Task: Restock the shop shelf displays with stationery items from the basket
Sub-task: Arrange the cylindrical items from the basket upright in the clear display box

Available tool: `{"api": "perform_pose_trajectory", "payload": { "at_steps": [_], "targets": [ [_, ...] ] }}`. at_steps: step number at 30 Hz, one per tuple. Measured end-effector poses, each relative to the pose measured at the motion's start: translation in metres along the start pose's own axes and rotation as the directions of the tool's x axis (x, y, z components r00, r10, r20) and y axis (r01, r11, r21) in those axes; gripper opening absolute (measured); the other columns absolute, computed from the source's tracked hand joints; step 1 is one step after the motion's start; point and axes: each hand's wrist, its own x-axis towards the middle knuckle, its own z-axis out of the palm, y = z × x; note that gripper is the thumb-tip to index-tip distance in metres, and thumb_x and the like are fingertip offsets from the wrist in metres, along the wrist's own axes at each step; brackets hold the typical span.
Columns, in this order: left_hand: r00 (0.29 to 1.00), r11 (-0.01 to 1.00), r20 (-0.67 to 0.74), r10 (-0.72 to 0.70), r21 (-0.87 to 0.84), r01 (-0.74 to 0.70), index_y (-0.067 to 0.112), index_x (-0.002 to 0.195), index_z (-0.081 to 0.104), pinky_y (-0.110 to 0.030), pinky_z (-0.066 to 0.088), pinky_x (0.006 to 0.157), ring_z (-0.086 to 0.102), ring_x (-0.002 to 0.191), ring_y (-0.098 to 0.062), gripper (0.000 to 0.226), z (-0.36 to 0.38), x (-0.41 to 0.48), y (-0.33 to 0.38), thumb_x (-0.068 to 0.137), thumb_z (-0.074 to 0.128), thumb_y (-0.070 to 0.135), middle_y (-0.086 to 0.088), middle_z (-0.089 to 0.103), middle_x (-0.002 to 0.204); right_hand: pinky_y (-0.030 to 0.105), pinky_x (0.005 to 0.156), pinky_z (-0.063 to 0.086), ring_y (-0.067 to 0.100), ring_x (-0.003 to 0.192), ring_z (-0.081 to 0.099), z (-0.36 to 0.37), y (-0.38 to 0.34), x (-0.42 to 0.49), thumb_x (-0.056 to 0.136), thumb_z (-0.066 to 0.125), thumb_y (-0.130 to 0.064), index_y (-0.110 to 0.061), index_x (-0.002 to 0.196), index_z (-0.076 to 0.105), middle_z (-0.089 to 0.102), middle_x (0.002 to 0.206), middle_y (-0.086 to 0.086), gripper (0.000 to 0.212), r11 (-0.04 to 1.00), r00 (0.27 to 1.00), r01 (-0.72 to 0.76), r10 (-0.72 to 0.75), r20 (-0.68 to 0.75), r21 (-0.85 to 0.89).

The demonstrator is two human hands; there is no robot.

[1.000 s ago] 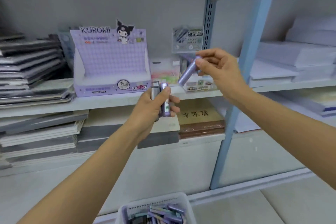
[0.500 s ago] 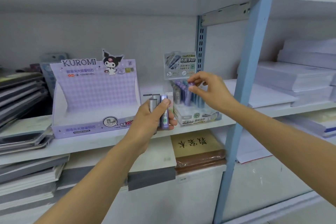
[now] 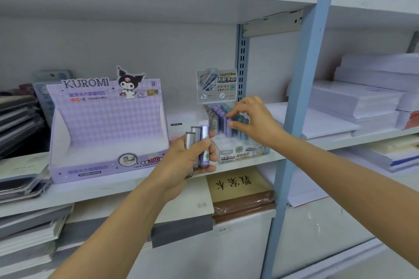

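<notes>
1. The left forearm point(image 3: 118, 222) is bare along its whole visible length.
2. The right forearm point(image 3: 340, 176) is likewise bare up to the frame edge.
3. The left grip point(image 3: 181, 161) and right grip point(image 3: 256, 124) are bare, with short plain nails.

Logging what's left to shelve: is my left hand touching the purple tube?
Touching. The head view shows the left hand gripping the purple tube, thumb pressed across its front, beside two grey tubes.
</notes>
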Motion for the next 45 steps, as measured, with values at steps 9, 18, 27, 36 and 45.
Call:
{"api": "perform_pose_trajectory", "payload": {
  "at_steps": [9, 18, 27, 36, 45],
  "targets": [
    [0.999, 1.0, 0.032, -0.017, 0.001, 0.017, 0.008, 0.115, 0.064, -0.026, 0.057, 0.065, 0.066, 0.073, -0.016, 0.024, 0.007, -0.009, 0.004, 0.097, 0.054, 0.021, -0.008, 0.073, 0.09, 0.035, 0.083, 0.05, 0.018, 0.094, 0.058, -0.019, -0.035, -0.024, 0.092, 0.063, -0.023, -0.021, 0.108, 0.07, 0.064, 0.104, 0.002, 0.017, 0.924, 0.989, 0.144, -0.126, -0.074, 0.355],
    [0.998, 0.998, 0.055, 0.017, 0.053, -0.02, 0.012, 0.114, 0.064, -0.022, 0.056, 0.061, 0.073, 0.086, -0.021, 0.027, 0.012, -0.025, 0.017, 0.097, 0.052, 0.029, -0.01, 0.075, 0.102, 0.03, 0.085, 0.054, 0.016, 0.086, 0.064, -0.028, -0.053, -0.039, 0.088, 0.069, -0.015, -0.018, 0.099, 0.067, 0.068, 0.091, 0.002, 0.012, 0.746, 0.989, -0.023, -0.082, 0.126, 0.665],
    [0.98, 0.992, -0.156, 0.123, 0.018, -0.121, 0.008, 0.097, 0.068, -0.016, 0.037, 0.043, 0.045, 0.044, -0.008, 0.033, 0.01, -0.038, 0.027, 0.071, 0.077, 0.026, -0.006, 0.072, 0.076, 0.019, 0.058, 0.048, 0.007, 0.057, 0.056, -0.033, -0.059, -0.054, 0.09, 0.064, -0.024, -0.01, 0.088, 0.062, 0.064, 0.07, -0.001, 0.014, 0.738, 0.993, -0.114, 0.062, 0.101, 0.665],
    [0.926, 0.972, -0.3, 0.232, 0.045, -0.229, 0.012, 0.093, 0.069, -0.014, 0.037, 0.042, 0.043, 0.043, -0.007, 0.04, 0.015, -0.041, 0.028, 0.067, 0.075, 0.041, 0.003, 0.051, 0.052, 0.022, 0.062, 0.051, 0.011, 0.059, 0.058, -0.025, -0.079, -0.076, 0.098, 0.051, -0.029, -0.009, 0.086, 0.06, 0.065, 0.068, -0.001, 0.026, 0.717, 0.965, -0.157, -0.034, 0.259, 0.679],
    [0.939, 0.931, -0.156, 0.305, 0.255, -0.26, 0.013, 0.086, 0.069, -0.016, 0.042, 0.047, 0.046, 0.044, -0.009, 0.012, 0.022, -0.03, 0.024, 0.084, 0.074, 0.024, 0.008, 0.055, 0.05, 0.024, 0.077, 0.051, 0.01, 0.088, 0.062, -0.04, -0.072, -0.054, 0.091, 0.063, -0.028, -0.022, 0.109, 0.069, 0.07, 0.1, 0.0, 0.02, 0.791, 0.994, 0.034, -0.09, 0.062, 0.611]
  ]
}}
